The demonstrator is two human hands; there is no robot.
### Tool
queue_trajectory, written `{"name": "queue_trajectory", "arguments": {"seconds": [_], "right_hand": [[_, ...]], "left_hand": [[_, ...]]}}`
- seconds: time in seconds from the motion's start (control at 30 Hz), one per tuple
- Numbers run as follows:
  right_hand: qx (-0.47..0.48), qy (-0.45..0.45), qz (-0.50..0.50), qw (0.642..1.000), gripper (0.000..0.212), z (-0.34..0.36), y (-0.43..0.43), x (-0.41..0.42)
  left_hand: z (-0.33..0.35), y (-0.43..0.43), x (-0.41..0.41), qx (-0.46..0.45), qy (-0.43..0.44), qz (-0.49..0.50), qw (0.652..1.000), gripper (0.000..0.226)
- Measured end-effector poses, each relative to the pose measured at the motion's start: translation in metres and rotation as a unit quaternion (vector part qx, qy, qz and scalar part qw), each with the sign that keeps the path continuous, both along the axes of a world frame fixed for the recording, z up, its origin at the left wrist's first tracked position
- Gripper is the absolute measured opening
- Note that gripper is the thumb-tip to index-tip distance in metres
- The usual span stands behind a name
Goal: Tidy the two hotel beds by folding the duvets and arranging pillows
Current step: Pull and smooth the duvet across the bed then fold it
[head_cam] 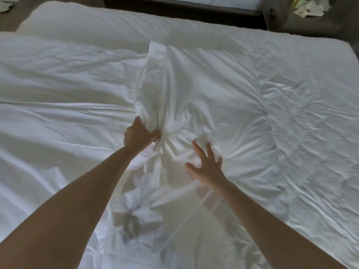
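A white duvet [242,98] lies rumpled across the bed and fills most of the view. My left hand [138,135] grips a bunched fold of the duvet near the middle, and the cloth rises from the fist in a tall ridge [153,80]. My right hand [206,166] is spread with straight fingers, pressing on the duvet just right of that bunch. Creases radiate from the point between the two hands. No pillow is clearly visible.
A second bed with a dark frame [184,8] stands beyond the far edge. Brown carpet [17,18] shows at the top left. A grey seat or stand holding papers [308,8] sits at the top right. The near bed's right edge [356,55] is at the frame's side.
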State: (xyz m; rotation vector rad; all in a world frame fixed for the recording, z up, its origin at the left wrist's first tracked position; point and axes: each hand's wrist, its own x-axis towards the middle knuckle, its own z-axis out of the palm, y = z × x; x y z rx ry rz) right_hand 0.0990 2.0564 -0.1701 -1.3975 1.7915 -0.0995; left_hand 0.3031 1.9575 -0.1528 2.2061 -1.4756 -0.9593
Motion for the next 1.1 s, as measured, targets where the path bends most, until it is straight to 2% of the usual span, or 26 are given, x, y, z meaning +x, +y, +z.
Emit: {"name": "queue_trajectory", "arguments": {"seconds": [0.1, 0.33, 0.57, 0.73, 0.83, 0.93, 1.1], "right_hand": [[-0.012, -0.014, -0.010, 1.000, 0.071, 0.025, -0.006, -0.001], [-0.052, -0.023, -0.011, 0.998, 0.071, 0.100, -0.022, 0.023], [-0.069, -0.026, -0.019, 0.997, 0.067, 0.155, -0.022, 0.104], [-0.018, -0.016, -0.004, 1.000, 0.067, 0.148, -0.009, 0.169], [0.001, -0.007, -0.013, 1.000, 0.068, 0.121, -0.006, 0.194], [0.015, 0.023, -0.020, 0.999, 0.070, 0.093, 0.006, 0.201], [0.034, 0.072, -0.035, 0.996, 0.067, 0.080, 0.028, 0.186]], "left_hand": [[0.024, -0.003, -0.001, -0.029, -0.024, -0.050, 0.998, 0.060], [0.092, -0.008, 0.017, -0.082, -0.008, -0.067, 0.994, 0.063], [0.151, -0.027, 0.107, -0.122, -0.002, -0.048, 0.991, 0.057], [0.134, -0.037, 0.207, -0.071, -0.021, -0.029, 0.997, 0.074], [0.097, -0.029, 0.247, -0.019, 0.005, -0.024, 1.000, 0.073], [0.056, 0.004, 0.257, 0.079, 0.024, -0.051, 0.995, 0.074], [0.027, 0.072, 0.250, 0.127, 0.076, -0.015, 0.989, 0.092]]}}
